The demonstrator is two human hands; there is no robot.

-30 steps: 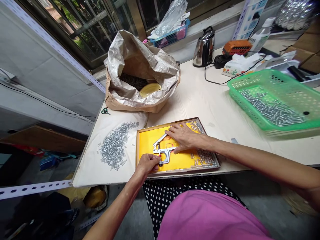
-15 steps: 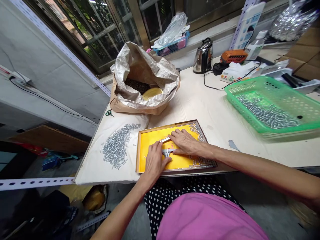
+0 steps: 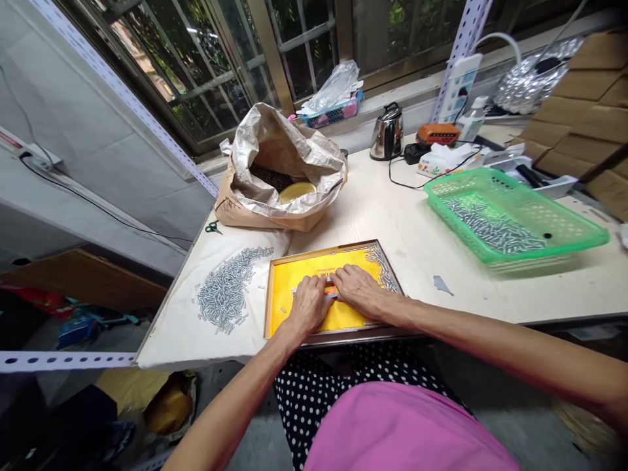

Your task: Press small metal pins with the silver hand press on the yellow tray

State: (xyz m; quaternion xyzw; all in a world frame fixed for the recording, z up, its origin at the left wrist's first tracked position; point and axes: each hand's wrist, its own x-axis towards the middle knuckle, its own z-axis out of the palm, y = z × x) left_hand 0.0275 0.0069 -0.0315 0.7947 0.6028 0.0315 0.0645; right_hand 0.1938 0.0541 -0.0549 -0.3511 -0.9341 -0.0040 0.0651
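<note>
The left hand (image 3: pixel 308 306) and right hand (image 3: pixel 358 291) are clasping the metal snap pliers (image 3: pixel 332 294), which are lying crosswise in the yellow-lined tray (image 3: pixel 324 251), with open room toward its far rim.

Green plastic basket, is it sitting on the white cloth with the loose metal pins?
No, the green plastic basket sits on the pale tabletop, right of the white cloth and its pile of metal pins.
</note>
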